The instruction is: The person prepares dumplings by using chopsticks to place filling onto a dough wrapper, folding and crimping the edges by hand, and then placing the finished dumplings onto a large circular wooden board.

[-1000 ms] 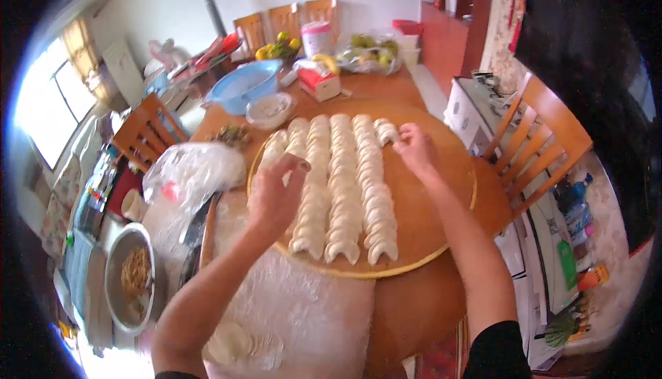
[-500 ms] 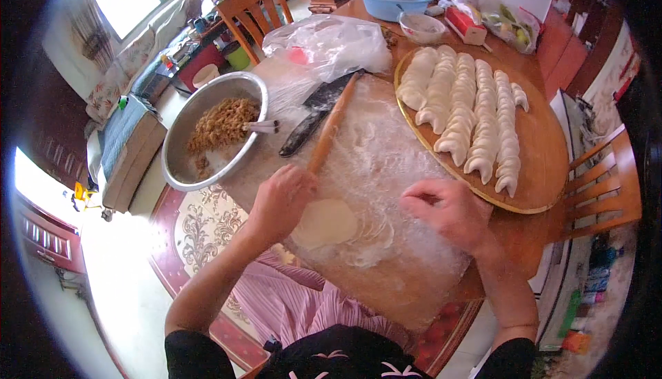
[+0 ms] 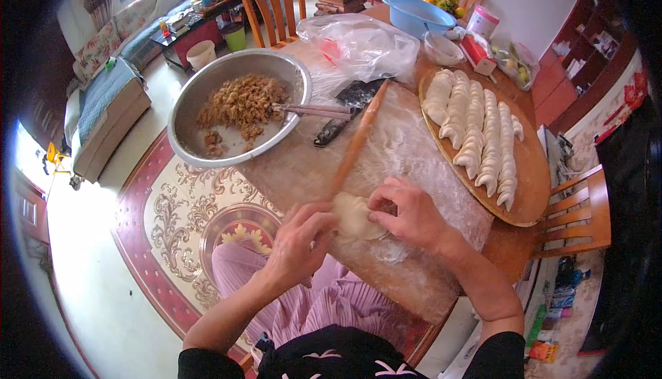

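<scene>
A thin round dough wrapper is at the near end of the floured board, its surface slightly rumpled. My left hand grips its left edge with bent fingers. From the right, my right hand pinches the opposite edge between thumb and fingers. Just beyond the wrapper lies a wooden rolling pin, slanting away from me. To its left is a dark-handled knife, partly under a plastic bag. A large metal bowl of brown crumbly filling holds a pair of chopsticks.
At the right, a round board carries several overlapping rows of white dumplings. Behind stand a blue basin, a small bowl, a red box and a bagged item. A wooden chair stands at the right.
My right hand has come in from the right and taken the wrapper's edge. My left hand has left the rolling pin's near end for the wrapper. The view has shifted.
</scene>
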Demonstrator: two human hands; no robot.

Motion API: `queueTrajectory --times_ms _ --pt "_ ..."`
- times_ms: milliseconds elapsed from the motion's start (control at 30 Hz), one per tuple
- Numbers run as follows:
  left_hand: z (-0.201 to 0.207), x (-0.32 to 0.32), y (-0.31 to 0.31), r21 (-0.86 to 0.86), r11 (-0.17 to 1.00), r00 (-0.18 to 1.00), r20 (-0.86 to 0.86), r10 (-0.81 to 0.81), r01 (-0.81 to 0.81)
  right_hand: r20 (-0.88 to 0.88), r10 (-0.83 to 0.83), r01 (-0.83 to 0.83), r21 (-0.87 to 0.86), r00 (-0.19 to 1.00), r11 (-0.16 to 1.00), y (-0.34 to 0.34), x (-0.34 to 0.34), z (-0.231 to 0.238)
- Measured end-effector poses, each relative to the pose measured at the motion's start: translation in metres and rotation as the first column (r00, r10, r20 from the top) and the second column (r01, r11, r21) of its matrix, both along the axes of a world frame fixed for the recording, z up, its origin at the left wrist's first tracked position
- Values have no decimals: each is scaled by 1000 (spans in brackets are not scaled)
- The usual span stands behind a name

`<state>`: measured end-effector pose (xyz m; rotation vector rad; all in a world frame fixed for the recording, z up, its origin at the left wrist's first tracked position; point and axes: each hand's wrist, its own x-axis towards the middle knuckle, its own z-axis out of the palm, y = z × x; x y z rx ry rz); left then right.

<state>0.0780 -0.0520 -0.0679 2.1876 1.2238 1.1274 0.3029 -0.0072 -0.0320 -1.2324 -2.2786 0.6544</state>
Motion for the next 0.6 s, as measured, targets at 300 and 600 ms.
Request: queueTrajectory --times_ms 300,600 --pt "7 7 -2 32 999 998 62 28 -30 -12 49 -46 213 999 976 -14 2 4" --pt "39 28 17 -55 981 951 262 -165 185 -343 -83 19 -185 936 982 -21 0 28"
